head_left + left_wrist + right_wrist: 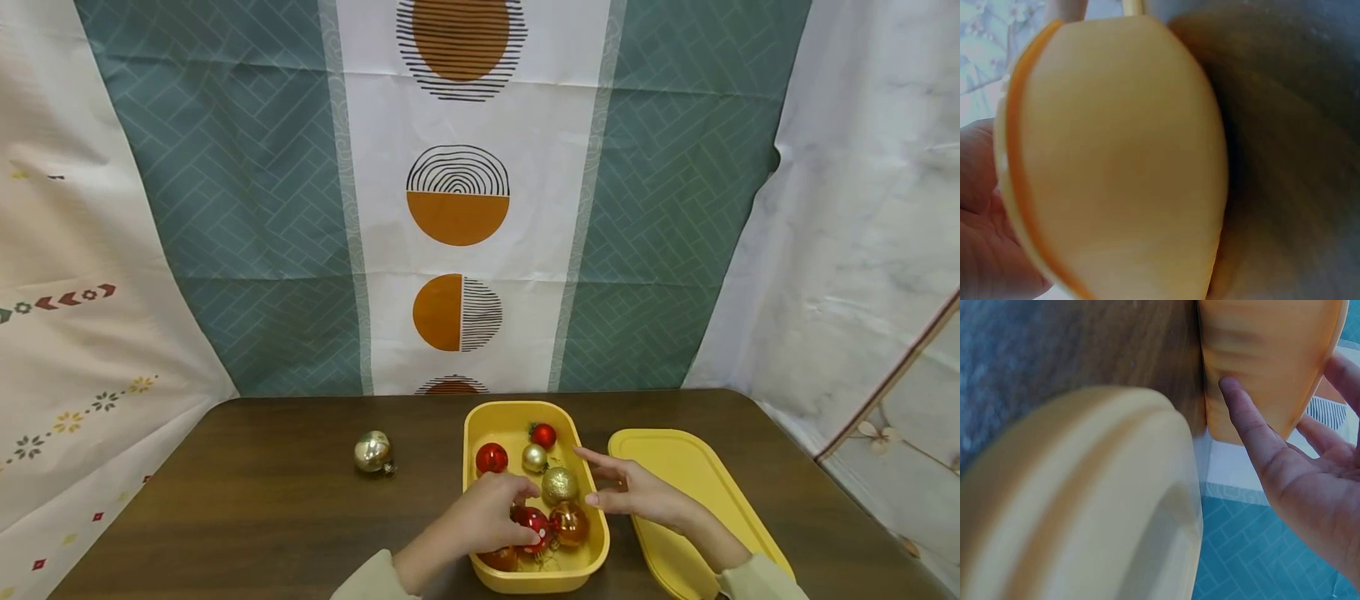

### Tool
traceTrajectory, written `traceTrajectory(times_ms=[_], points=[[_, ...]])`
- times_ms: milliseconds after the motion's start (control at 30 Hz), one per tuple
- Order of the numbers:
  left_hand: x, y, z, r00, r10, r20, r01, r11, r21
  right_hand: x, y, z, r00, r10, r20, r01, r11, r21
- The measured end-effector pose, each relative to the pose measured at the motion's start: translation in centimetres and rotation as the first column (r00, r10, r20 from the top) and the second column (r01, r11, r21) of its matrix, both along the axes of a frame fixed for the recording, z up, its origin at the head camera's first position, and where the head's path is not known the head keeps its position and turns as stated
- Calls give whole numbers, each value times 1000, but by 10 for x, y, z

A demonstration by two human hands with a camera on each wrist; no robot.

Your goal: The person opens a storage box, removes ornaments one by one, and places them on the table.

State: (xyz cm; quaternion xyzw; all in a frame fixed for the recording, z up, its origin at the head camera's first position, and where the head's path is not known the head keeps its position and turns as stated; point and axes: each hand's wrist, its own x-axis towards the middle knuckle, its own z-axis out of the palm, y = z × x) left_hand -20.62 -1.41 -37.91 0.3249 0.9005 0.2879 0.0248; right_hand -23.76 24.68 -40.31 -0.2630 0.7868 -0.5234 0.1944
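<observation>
A yellow plastic box holds several Christmas baubles. My left hand reaches over its left rim, thumb and curled fingers around a red bauble with white dots. Close beside that are a shiny orange bauble and a gold textured bauble. In the left wrist view the box wall hides most of the hand. My right hand is at the right side of the box, fingers extended; in the right wrist view a fingertip touches the outer wall.
A pale gold bauble lies on the dark wooden table, left of the box. The yellow lid lies flat to the right, partly under the right forearm. Patterned cloth hangs behind the table.
</observation>
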Motion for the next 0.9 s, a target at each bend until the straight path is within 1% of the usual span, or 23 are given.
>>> traceTrajectory(times_ms=[233,367,533,633,700,800,900], points=[[2,11,-7,994,18,-109,-32,991,-129,0,0,-1,1000,8,18,-7,1000,-16],[3,15,-9,988,12,-152,-37,987,-157,0,0,-1,1000,7,16,-6,1000,-15],[2,16,-10,983,-5,-184,-26,986,-166,0,0,-1,1000,-1,15,1,1000,-8],[2,15,-9,981,-6,-193,-25,988,-155,1,-1,0,1000,-2,15,2,1000,-11],[3,14,-9,984,7,-181,-31,991,-132,1,-1,0,1000,-2,16,3,1000,-12],[4,11,-6,989,28,-147,-39,997,-68,1,-1,0,1000,-1,21,2,1000,-17],[3,7,0,991,35,-130,-34,999,13,2,-1,0,1000,-1,20,1,1000,-21]])
